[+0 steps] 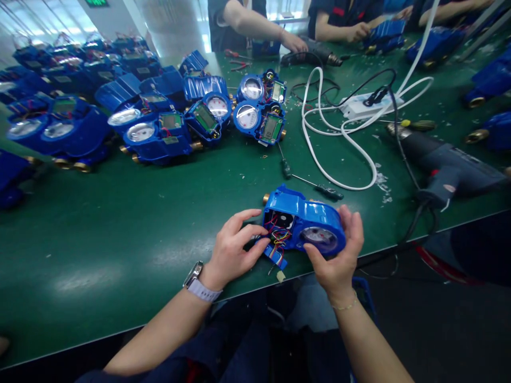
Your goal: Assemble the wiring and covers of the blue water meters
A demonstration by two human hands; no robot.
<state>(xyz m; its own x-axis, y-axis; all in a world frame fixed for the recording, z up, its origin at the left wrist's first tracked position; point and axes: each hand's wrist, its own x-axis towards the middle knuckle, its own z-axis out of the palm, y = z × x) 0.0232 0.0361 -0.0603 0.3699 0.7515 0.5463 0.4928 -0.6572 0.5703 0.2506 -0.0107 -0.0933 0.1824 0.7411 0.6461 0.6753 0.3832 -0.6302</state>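
A blue water meter [301,207] with a round glass dial is tilted near the table's front edge, one end open and showing red, yellow and black wires [281,235]. My right hand [339,255] grips the dial end, thumb at the front rim and fingers round the far side. At the open end, my left hand [235,244] has curled fingers against the housing, with thumb and a finger close together by the wires. Whether those two fingertips pinch a wire cannot be made out. From the opening hang a small blue part [275,257] and a pale connector [281,276].
Several blue meters [157,135] stand in rows at the left and back. Two screwdrivers [328,192] lie beyond my meter. A white cable [309,143] loops from a power strip [365,106]. A heat gun [447,165] lies right. Co-workers' hands [293,41] work across the green table [139,223].
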